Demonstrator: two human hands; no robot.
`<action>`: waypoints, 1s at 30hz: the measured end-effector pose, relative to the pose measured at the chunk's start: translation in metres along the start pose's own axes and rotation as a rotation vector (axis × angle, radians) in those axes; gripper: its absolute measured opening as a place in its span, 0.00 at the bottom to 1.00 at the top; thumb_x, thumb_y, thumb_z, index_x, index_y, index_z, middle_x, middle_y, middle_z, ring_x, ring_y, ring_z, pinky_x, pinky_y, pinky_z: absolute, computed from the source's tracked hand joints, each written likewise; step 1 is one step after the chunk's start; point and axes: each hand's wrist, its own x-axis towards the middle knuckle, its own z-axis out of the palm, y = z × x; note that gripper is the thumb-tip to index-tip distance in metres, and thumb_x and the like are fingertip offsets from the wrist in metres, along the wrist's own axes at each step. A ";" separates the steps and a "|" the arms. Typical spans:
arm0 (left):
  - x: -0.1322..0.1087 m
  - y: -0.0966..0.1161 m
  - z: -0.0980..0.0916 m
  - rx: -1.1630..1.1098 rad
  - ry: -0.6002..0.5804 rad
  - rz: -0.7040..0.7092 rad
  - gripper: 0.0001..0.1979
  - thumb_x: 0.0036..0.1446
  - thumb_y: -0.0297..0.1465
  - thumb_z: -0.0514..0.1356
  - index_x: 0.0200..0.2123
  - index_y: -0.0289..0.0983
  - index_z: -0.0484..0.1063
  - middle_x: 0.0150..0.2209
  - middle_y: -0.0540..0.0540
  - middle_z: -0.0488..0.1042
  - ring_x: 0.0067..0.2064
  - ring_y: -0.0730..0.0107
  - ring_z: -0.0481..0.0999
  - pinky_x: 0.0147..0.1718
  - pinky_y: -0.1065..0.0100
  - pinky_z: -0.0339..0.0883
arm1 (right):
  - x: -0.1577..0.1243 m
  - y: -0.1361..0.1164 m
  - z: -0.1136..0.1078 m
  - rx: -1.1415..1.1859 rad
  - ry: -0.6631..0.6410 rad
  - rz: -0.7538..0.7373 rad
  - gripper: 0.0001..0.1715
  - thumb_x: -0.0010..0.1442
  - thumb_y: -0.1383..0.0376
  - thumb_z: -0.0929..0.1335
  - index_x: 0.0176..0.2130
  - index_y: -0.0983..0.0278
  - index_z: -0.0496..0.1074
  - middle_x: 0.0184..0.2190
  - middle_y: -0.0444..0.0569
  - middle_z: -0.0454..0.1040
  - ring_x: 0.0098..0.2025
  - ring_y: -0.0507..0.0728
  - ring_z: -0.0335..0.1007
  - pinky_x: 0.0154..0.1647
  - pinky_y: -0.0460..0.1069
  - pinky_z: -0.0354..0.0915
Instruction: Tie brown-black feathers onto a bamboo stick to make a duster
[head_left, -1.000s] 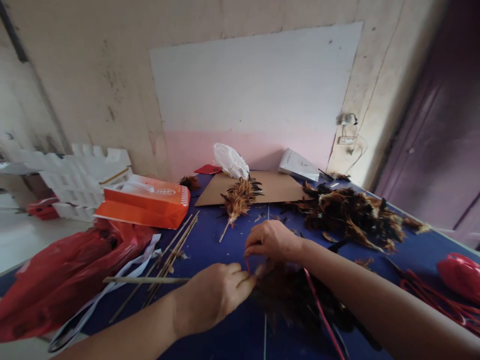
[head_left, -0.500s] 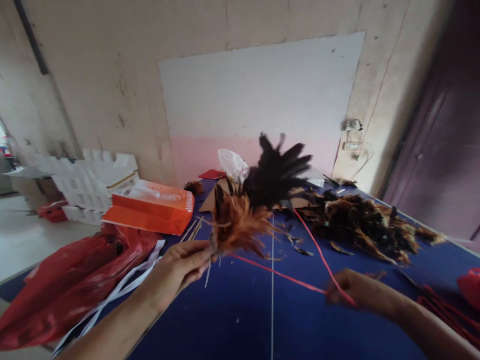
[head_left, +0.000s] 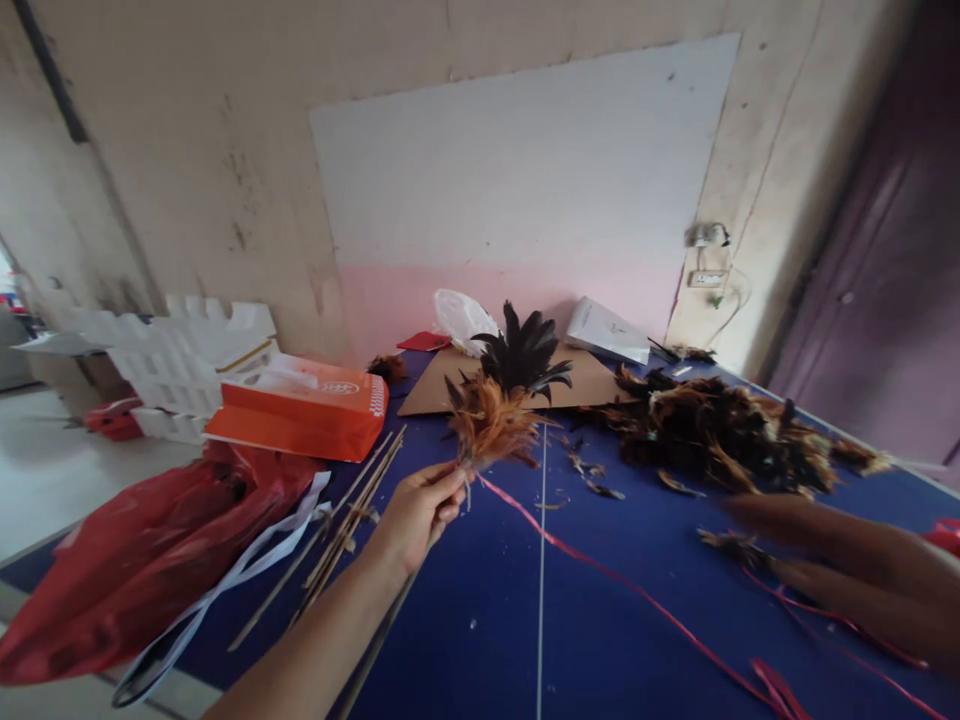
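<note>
My left hand (head_left: 427, 515) is closed around the thin stick of a feather duster (head_left: 495, 425), just below its feathers. Brown feathers sit lowest, with black ones fanning out above them. From the binding a pink-red cord (head_left: 585, 560) runs slack down across the table to the lower right. My right hand (head_left: 847, 560), smeared by motion, is at the right with fingers and thumb apart and no cord visible in it. Just beyond its fingertips lies a small tuft of feathers (head_left: 731, 545).
A big pile of dark and brown feathers (head_left: 720, 430) covers the right back of the blue table (head_left: 487, 650). Thin sticks (head_left: 349, 525), a red plastic bag (head_left: 165, 560) and an orange bag (head_left: 300, 410) lie at left. Cardboard (head_left: 435, 385) and a white box (head_left: 607, 330) are behind.
My right hand has let go of the pink-red cord and moved right. The cord now hangs slack onto the table. The duster has come more upright in my left hand.
</note>
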 end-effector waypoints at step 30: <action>-0.031 -0.052 0.034 0.299 0.070 0.137 0.20 0.46 0.38 0.63 0.40 0.31 0.75 0.16 0.55 0.61 0.19 0.81 0.55 0.17 0.76 0.48 | -0.004 -0.071 0.190 0.439 -0.206 0.040 0.16 0.57 0.58 0.62 0.27 0.67 0.69 0.18 0.40 0.59 0.21 0.48 0.50 0.23 0.43 0.52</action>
